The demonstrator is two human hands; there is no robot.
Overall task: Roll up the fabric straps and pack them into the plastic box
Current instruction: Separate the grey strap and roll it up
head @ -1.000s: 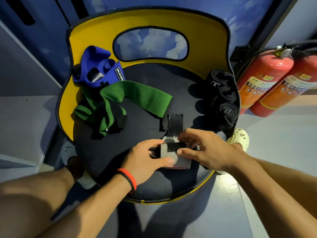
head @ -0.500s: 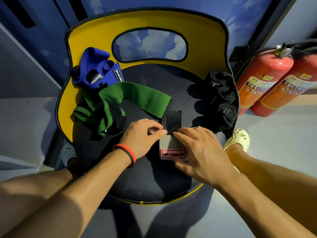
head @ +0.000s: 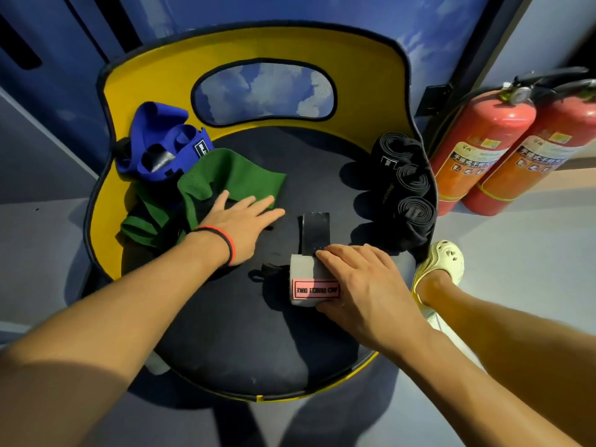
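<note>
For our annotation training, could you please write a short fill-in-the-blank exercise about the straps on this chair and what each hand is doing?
1. The left hand lies flat, fingers on the loose strap, whose colour is ____.
2. The right hand presses the grey roll, whose label is ____.
3. The number of black rolls on the seat's right side is ____.
Missing words: green; pink; three.

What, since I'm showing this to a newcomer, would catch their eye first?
The bright yellow chair back framing the dark seat, and the two red fire extinguishers standing at the right. Then the hands: the right hand rests on a grey rolled strap mid-seat, the left hand lies flat on the green strap's edge.
</note>
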